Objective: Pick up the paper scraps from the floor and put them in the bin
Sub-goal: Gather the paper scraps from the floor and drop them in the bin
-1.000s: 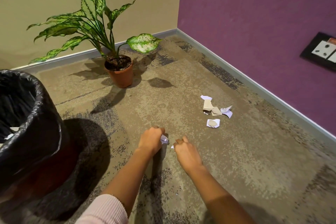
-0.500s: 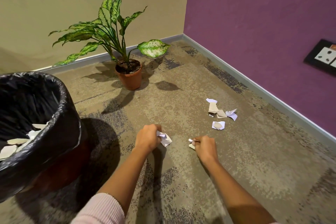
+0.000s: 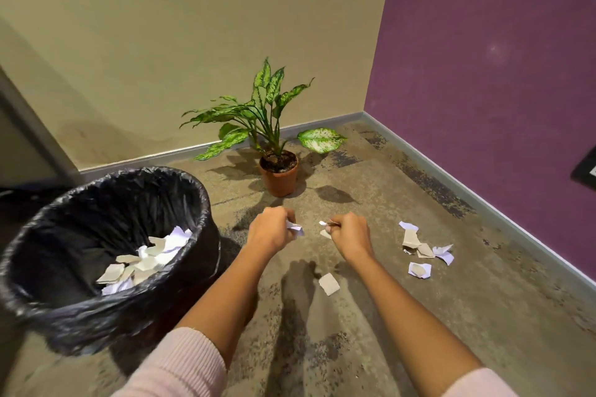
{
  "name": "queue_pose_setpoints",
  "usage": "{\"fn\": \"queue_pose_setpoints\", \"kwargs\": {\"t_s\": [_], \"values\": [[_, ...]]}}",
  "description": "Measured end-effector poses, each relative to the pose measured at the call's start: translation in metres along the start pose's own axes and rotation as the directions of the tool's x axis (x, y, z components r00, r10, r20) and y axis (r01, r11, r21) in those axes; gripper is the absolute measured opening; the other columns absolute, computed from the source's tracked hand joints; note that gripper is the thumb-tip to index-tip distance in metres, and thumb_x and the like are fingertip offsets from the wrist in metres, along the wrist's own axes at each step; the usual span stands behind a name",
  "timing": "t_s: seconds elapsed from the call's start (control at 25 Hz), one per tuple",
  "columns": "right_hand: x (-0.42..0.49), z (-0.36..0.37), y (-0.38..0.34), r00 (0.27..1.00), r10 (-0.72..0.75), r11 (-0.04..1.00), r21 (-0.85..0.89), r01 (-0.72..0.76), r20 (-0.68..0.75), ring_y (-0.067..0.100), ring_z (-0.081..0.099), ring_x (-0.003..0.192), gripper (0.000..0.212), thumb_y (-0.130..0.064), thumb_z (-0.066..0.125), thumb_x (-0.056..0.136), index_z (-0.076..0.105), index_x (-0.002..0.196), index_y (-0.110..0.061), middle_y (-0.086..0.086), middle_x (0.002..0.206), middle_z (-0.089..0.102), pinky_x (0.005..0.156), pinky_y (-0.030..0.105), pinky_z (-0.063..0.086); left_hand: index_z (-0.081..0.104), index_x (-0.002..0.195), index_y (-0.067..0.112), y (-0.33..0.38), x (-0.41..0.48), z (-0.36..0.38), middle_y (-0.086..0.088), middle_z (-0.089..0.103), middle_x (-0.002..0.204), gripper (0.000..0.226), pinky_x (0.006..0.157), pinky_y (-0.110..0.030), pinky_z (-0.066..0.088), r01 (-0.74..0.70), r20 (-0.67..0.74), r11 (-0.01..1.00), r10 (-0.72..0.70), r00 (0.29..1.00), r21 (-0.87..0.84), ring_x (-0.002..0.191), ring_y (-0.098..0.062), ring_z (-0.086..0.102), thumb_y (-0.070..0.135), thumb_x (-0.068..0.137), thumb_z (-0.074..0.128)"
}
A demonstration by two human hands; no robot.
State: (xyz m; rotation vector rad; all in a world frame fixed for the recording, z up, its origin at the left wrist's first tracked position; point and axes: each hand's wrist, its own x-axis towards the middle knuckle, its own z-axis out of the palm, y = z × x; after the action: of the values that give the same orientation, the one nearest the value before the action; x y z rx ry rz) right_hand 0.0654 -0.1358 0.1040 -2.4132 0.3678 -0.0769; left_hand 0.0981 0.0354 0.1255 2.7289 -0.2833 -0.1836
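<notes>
left hand (image 3: 269, 232) grips white scrap (image 3: 296, 228) | right hand (image 3: 350, 235) pinches small scrap (image 3: 323, 223) | bin (image 3: 202, 206) at left

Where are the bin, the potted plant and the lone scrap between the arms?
bin (image 3: 202, 207): head view, right rim of its liner.
potted plant (image 3: 279, 179): head view, the pot's side.
lone scrap (image 3: 329, 284): head view, its middle.

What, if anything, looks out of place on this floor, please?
Torn paper scraps litter the carpet: a cluster near the purple wall and one stray piece apart from it. The bin and plant pot stand upright.
</notes>
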Motion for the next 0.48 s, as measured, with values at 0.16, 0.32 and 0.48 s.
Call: {"fn": "queue_pose_setpoints", "kwargs": {"t_s": [0.16,0.32,0.48], "values": [[0.012,-0.004,-0.087,0.986,-0.162,0.985,0.067,0.160,0.028,0.029,0.066,0.093,0.019,-0.017,0.064,0.085,0.077,0.099,-0.017,0.014,0.097,0.074,0.075,0.028,0.048,0.070,0.099,0.021,-0.018,0.000,-0.075,-0.010,0.072,0.103,0.023,0.072,-0.033,0.046,0.008,-0.096,1.000,-0.006,0.995,0.026,0.102,-0.032,0.064,0.029,0.078,0.073],[0.021,-0.001,-0.155,0.967,-0.243,0.968,0.091,0.236,0.075,0.026,0.067,0.095,0.018,-0.018,0.064,0.085,0.077,0.097,-0.020,0.008,0.097,0.075,0.074,0.027,0.050,0.067,0.118,0.016,-0.048,0.001,-0.148,-0.012,0.068,0.117,0.049,0.079,-0.032,0.045,0.040,-0.063,0.997,-0.036,0.997,0.062,0.110,-0.030,0.061,0.027,0.073,0.082],[0.018,0.011,-0.214,0.926,-0.357,0.930,0.136,0.340,0.124,0.023,0.067,0.093,0.017,-0.016,0.067,0.085,0.077,0.098,-0.016,0.008,0.099,0.075,0.083,0.034,0.056,0.065,0.121,0.011,-0.090,-0.003,-0.207,-0.010,0.070,0.112,0.058,0.082,-0.032,0.049,0.097,-0.008,0.993,-0.097,0.995,0.061,0.102,-0.027,0.065,0.024,0.069,0.086]]}}
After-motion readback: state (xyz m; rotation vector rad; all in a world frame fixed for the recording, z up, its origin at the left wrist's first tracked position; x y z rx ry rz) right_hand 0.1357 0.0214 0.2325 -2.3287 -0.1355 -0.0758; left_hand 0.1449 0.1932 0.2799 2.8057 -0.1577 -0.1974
